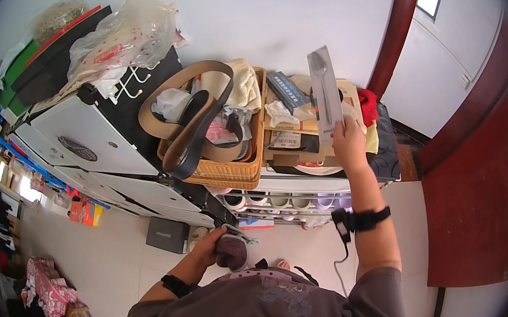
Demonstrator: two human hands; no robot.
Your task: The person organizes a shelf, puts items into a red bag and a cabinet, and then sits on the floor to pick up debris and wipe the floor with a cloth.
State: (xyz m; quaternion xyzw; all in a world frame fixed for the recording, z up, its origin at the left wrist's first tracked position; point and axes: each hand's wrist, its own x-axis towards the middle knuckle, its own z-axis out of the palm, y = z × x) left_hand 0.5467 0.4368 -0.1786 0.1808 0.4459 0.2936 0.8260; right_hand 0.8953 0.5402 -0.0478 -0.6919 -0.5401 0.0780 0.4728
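Two things are being held at once: the right hand [350, 142] is gripping a flat clear packet with a spoon [324, 91] inside, lifted above the cluttered shelf top [327, 185], while the left hand [212, 248] is closing around a small dark pouch [233, 252] near the waist. Neither is being set down yet, so the sorting looks to be midway, with the wicker basket [246, 173] of belts sitting untouched.

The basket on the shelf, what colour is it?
The woven basket is orange-tan, like wicker, with a brown and a black belt draped over it. Head view shows it best.

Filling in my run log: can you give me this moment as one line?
left hand: holds dark cloth pouch low | right hand: lifts packaged spoon over cluttered shelf | wicker basket beside
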